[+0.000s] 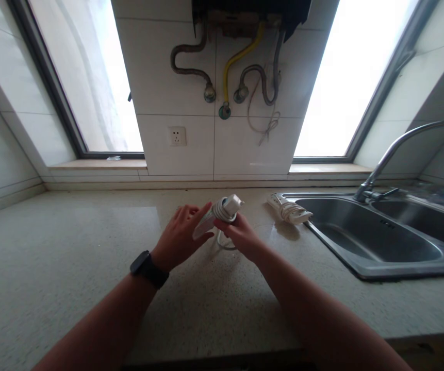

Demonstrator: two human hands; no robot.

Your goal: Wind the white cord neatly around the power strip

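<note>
Between my hands, above the counter, is a white power strip (205,226) with its cord (219,210) coiled around it and the white plug (232,203) at the upper end. My left hand (183,229) grips the strip's body from the left, its thumb underneath. At the plug end, my right hand (241,233) has its fingers closed on the coiled cord. A loose loop of cord (226,248) hangs below. A second white power strip (289,210), also wrapped in its cord, lies by the sink. My palms hide part of the held strip.
A steel double sink (364,232) with a curved faucet (392,149) is set into the speckled counter (70,278) at the right. On the tiled wall are a socket (177,136), hoses and a yellow pipe (241,54) under a dark heater (250,13).
</note>
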